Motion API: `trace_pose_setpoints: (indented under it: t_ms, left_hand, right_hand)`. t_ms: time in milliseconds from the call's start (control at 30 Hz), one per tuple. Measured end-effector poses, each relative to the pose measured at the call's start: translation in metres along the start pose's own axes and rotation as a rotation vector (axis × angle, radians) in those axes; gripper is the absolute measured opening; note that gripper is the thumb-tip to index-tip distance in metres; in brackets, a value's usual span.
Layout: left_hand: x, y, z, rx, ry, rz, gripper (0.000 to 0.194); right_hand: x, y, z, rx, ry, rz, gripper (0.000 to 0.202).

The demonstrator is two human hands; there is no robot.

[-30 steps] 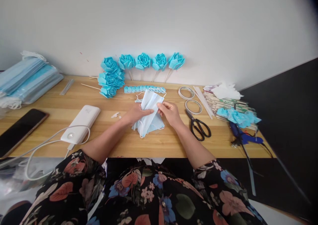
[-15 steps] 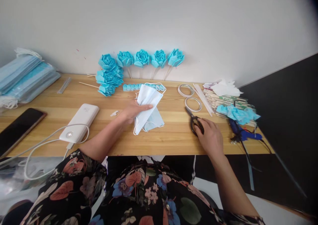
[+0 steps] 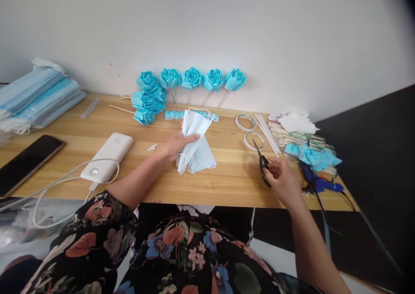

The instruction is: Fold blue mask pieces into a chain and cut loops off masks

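My left hand (image 3: 177, 145) grips pale blue face masks (image 3: 194, 132) with white ear loops, the thumb lying across their front. Below and to the right of these, another face mask (image 3: 205, 155) rests against the tabletop. Over at the right, my right hand (image 3: 282, 177) has its fingers curled round the handles of black scissors (image 3: 263, 166), which are tilted up with the blades pointing away from me. Behind the masks lies a row of small folded blue pieces (image 3: 175, 115), partly covered by them.
Blue paper-like flowers on sticks (image 3: 192, 78) lean on the wall. Tape rolls (image 3: 254, 141), a stack of sticks and scraps (image 3: 292, 134) and a blue glue gun (image 3: 324, 184) are at right. A mask pile (image 3: 42, 95), phone (image 3: 29, 164) and cabled power bank (image 3: 108, 155) are at left.
My right hand has picked the scissors up off the table and turned them, moving slightly right. My left hand still holds the masks, and the view has shifted a little.
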State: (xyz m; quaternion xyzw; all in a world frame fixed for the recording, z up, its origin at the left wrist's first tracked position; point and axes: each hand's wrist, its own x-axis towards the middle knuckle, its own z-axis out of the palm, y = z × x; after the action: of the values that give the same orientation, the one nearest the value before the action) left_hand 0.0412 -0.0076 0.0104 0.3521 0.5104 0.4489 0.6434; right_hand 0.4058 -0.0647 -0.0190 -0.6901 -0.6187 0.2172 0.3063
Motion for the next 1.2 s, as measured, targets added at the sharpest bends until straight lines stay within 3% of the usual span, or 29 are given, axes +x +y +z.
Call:
trace_pose_setpoints:
  t_ms: [133, 233, 467, 633, 733, 900, 1067, 1200]
  left_hand:
    - [0.0, 0.002, 0.001, -0.041, -0.008, -0.011, 0.03]
    - [0.0, 0.002, 0.0, -0.033, -0.012, -0.002, 0.032]
    - [-0.002, 0.007, -0.001, -0.021, 0.028, 0.031, 0.029]
    - [0.001, 0.008, -0.002, -0.04, 0.068, 0.016, 0.027]
    - [0.002, 0.006, -0.005, -0.046, 0.025, 0.019, 0.029]
    - [0.004, 0.003, -0.009, -0.008, -0.069, 0.005, 0.035]
    - [0.003, 0.002, -0.01, 0.053, -0.272, 0.011, 0.04]
    - [0.003, 0.002, -0.012, 0.061, -0.272, 0.026, 0.036]
  right_hand:
    - [-0.01, -0.026, 0.002, 0.491, -0.142, 0.073, 0.067]
    - [-0.009, -0.052, 0.018, 0.635, -0.304, -0.029, 0.066]
    - [0.029, -0.086, 0.06, 0.629, -0.566, -0.225, 0.087]
    - [0.056, -0.114, 0.067, 0.538, -0.831, -0.245, 0.075]
    - [0.065, -0.127, 0.072, 0.551, -0.945, -0.277, 0.074]
    - [0.064, -0.128, 0.077, 0.545, -0.964, -0.264, 0.071]
    - [0.057, -0.121, 0.076, 0.579, -0.971, -0.226, 0.067]
    - [0.055, -0.118, 0.079, 0.615, -0.971, -0.235, 0.069]
